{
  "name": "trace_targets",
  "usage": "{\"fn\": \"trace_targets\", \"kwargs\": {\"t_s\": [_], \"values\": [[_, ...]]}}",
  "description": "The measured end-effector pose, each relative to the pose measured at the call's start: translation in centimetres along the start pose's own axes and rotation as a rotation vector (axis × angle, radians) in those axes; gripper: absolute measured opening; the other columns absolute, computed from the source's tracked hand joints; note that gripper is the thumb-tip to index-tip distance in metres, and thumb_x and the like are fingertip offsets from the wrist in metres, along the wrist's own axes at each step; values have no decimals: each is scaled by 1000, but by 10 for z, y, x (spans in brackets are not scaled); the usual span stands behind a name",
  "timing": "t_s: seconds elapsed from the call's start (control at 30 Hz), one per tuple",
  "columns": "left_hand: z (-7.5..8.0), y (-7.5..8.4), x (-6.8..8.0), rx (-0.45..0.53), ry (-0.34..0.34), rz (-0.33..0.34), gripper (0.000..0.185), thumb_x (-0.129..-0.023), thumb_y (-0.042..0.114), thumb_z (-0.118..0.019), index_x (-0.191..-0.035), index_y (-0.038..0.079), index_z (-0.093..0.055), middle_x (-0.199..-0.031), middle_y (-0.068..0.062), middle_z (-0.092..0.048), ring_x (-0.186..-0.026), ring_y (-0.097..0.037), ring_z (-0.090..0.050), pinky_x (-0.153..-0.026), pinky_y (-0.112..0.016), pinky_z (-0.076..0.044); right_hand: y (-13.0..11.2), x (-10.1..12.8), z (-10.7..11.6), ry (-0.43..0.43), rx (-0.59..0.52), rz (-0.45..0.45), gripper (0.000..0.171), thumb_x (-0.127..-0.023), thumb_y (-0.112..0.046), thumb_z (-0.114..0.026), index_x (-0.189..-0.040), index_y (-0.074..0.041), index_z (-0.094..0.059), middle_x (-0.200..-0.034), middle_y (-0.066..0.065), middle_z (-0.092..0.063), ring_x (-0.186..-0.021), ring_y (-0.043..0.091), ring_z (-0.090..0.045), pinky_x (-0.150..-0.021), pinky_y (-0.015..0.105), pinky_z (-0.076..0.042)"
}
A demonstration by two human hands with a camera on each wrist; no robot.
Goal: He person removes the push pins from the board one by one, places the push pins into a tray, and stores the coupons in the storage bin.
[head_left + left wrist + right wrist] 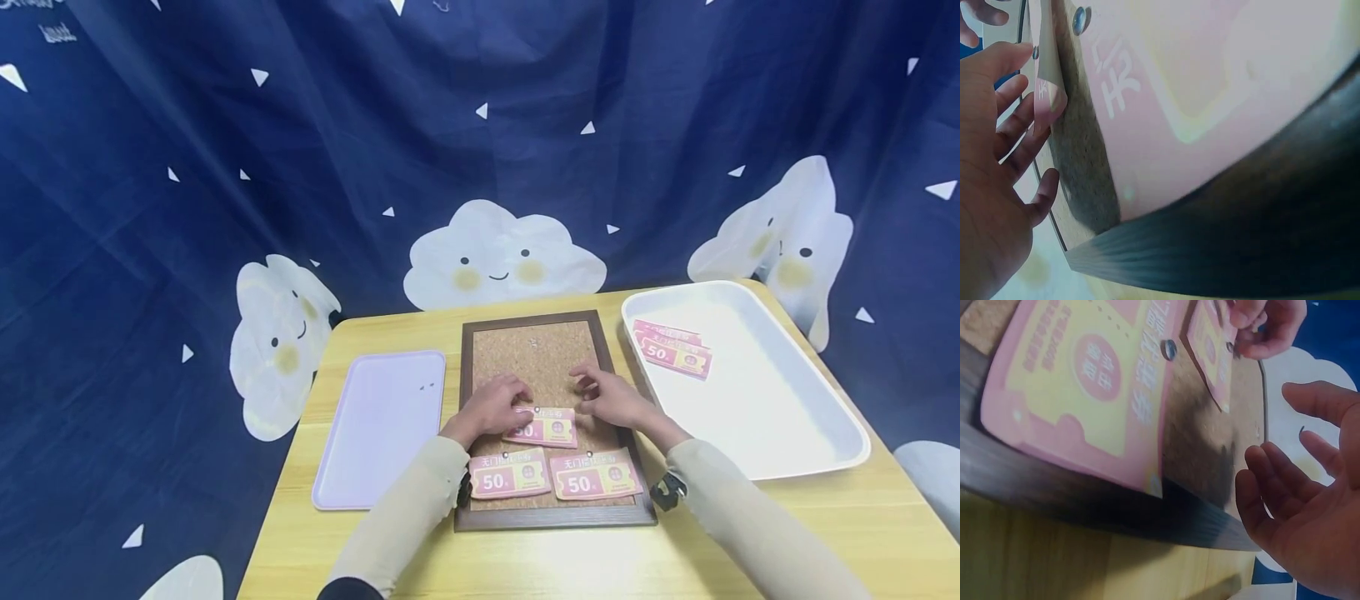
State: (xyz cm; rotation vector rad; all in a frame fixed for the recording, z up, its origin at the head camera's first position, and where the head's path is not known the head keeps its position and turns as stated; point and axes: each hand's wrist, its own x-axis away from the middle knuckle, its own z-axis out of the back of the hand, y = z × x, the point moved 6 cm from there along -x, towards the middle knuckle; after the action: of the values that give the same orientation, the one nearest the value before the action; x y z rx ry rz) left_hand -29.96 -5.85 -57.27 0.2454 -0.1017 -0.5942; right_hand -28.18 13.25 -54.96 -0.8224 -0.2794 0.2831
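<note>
A brown-framed cork board (551, 367) lies on the table with three pink-and-yellow coupons on it. My left hand (497, 406) holds the left part of the upper coupon (557, 429), thumb over its face. A small round thumbtack (537, 409) sits at that coupon's top edge. Below it are the lower left coupon (510, 475) and the lower right coupon (596, 476), each with a tack at its top middle. My right hand (611, 400) hovers over the board's right side, fingers loosely bent with nothing between them; the right wrist view shows this right hand (1310, 500) apart from the coupons.
To the right stands a white tray (780, 400) with loose coupons (675, 354) overlapping at its left side. On the left lies a lilac tray (378, 433) with two tiny dark pieces (427, 387). A small shiny thing (533, 342) sits high on the cork.
</note>
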Motion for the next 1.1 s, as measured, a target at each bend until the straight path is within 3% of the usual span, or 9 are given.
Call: {"fn": "trace_targets", "kwargs": {"t_s": [0.2,0.47,0.83,1.1], "values": [[-3,5,-2,-22,28,-26,29,-74,46,-61,-99,31,-60,-100,14,-56,-98,-8,-50,-86,-34,-40,0,-1,-12,-15,2,-5,60,-71,-16,-70,-125,-14,-45,-112,11,-57,-98,25,-58,-83,41,-46],[-4,8,-2,-39,19,-4,27,-76,44,-60,-99,31,-60,-100,14,-55,-101,-8,-50,-84,-36,-41,1,-2,-23,-11,60,-10,59,-66,-16,-73,-120,-17,-50,-106,5,-60,-91,18,-57,-80,39,-46],[-8,8,-3,-46,38,-24,16,-78,43,-58,-91,34,-61,-102,14,-54,-101,-8,-49,-85,-36,-40,-5,0,-34,-3,90,23,63,-58,-11,-76,-117,-15,-53,-104,5,-60,-89,18,-58,-78,36,-46],[-6,11,-5,-71,53,-42,15,-79,40,-56,-91,33,-63,-98,14,-54,-100,-8,-49,-85,-35,-40,-4,1,-39,25,207,28,66,-52,-19,-80,-113,-21,-57,-97,-1,-55,-83,13,-50,-74,32,-42]]}}
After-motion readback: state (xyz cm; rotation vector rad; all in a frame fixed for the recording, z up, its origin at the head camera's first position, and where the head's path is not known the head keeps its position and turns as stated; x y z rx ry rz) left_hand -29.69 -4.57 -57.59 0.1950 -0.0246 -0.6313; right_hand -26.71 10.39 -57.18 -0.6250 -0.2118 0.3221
